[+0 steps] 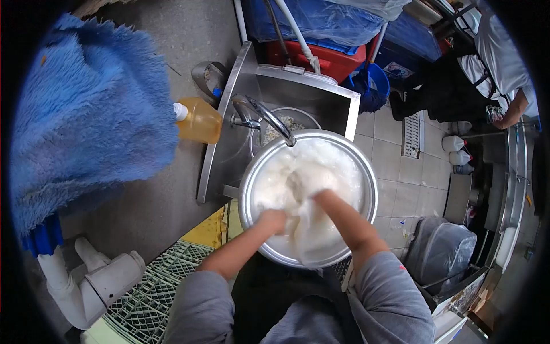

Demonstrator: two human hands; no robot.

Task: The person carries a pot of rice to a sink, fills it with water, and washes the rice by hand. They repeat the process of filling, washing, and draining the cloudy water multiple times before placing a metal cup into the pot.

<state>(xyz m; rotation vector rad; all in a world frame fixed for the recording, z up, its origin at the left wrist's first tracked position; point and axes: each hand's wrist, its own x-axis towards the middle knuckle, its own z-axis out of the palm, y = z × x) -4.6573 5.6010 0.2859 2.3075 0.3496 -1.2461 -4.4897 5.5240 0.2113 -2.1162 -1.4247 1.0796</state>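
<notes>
A large round metal basin (246,200) in front of me holds cloudy white liquid (338,166) with foam or bubbles on it. My left hand (274,221) reaches into the near left part of the liquid, its fingers hidden below the surface. Deeper towards the middle goes my right hand (324,198), also covered by the liquid past the wrist. Between the two hands a pale, wet, sheet-like mass (312,238) shows; whether it is cloth or moving liquid I cannot make out. A curved metal faucet (275,123) hangs over the basin's far rim.
Behind the basin, a steel sink (229,155) holds a strainer (312,119) with pale bits. A jug of yellow liquid (200,120) and a fluffy blue cloth (103,114) are at left. A green crate (152,286) lies below. Another person (492,63) stands far right.
</notes>
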